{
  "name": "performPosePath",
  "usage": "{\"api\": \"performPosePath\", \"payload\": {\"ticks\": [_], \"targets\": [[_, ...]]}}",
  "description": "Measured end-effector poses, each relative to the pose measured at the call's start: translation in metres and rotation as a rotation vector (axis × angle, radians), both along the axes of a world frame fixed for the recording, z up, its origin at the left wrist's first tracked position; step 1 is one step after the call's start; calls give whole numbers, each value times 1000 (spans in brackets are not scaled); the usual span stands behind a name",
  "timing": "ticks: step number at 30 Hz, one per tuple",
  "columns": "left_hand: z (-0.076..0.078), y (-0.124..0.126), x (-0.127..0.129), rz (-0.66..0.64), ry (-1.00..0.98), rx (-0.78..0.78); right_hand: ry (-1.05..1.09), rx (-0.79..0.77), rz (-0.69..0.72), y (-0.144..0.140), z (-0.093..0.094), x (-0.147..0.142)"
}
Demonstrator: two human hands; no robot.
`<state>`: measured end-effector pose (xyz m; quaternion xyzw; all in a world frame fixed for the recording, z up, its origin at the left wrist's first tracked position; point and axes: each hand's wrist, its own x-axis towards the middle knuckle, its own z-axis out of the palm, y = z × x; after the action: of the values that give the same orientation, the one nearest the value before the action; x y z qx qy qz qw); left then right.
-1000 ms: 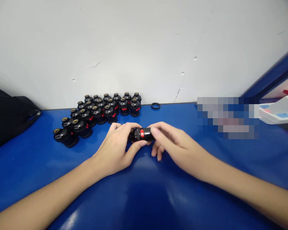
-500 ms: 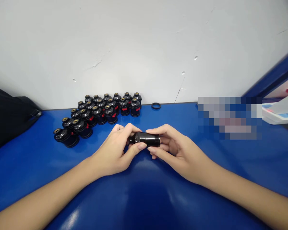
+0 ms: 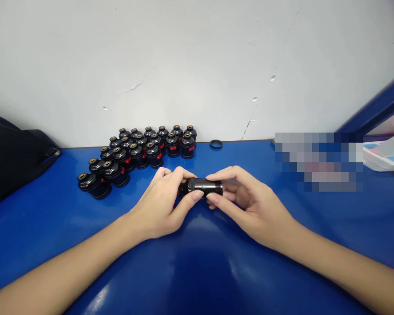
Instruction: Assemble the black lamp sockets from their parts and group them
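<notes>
A glossy black lamp holder [image 3: 203, 186] lies sideways between my hands, just above the blue table. My left hand [image 3: 166, 201] wraps round its narrower capped end, thumb along the near side. At the wider, open end, my right hand [image 3: 249, 201] pinches the body between thumb and forefinger, the other fingers curled behind. Parts of the lamp holder are covered by my fingers. Beyond my left hand stand several similar black lamp holders [image 3: 138, 155] in rows, with brass-coloured holes on top and red marks on some. A loose black ring [image 3: 216, 144] rests near the wall.
Behind the blue table [image 3: 197, 271] rises a scuffed white wall [image 3: 190, 65]. A black bag [image 3: 16, 153] sits at the left edge. On the right are a pixelated patch and a white tray [image 3: 381, 164] holding blue and white items.
The whole view has shifted slightly, so everything sits a little further right. Both hands keep their hold on the lamp holder, with small shifts of the right fingers along it.
</notes>
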<state>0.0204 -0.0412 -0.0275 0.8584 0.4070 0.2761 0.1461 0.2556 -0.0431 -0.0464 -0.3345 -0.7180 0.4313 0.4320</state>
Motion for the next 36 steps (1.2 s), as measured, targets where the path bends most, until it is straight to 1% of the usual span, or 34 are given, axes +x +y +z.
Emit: {"api": "performPosePath", "payload": {"ticks": [2, 4, 6, 8, 11, 14, 16, 18, 20, 22, 24, 26, 28, 31, 36], "targets": [[0, 1, 0, 10, -16, -29, 16, 146, -10, -1, -1, 1], [0, 0, 0, 11, -21, -47, -33, 271, -25, -3, 0, 2], [-1, -1, -1, 13, -30, -52, -91, 315, -25, -5, 3, 3], [-2, -2, -2, 7, -48, -57, -81, 269, -10, -6, 5, 2], [-5, -3, -5, -35, -72, -34, 16, 115, -13, -6, 8, 1], [-7, -2, -7, -61, -76, 0, -14, -50, 12, -4, 6, 0], [-8, -1, -7, -57, -95, -36, -21, -94, 33, -2, 4, 0], [-7, 0, -7, -56, -125, -104, 33, -37, 20, -3, 2, 0], [-6, 1, -6, -56, -156, -162, 60, 84, -2, -3, 1, 1], [-5, 2, -6, -55, -179, -202, -5, 232, -38, -4, 2, 2], [-5, 2, -6, -42, -191, -221, -123, 377, -86, -4, 4, 3], [-4, 2, -6, -19, -199, -208, -208, 468, -132, -3, 6, 3], [-3, 2, -5, -2, -226, -169, -232, 479, -163, -2, 8, 4], [-3, 2, -4, -11, -286, -118, -262, 444, -179, -1, 10, 5], [-4, 1, -3, -76, -365, -120, -346, 393, -232, 0, 3, 7]]}}
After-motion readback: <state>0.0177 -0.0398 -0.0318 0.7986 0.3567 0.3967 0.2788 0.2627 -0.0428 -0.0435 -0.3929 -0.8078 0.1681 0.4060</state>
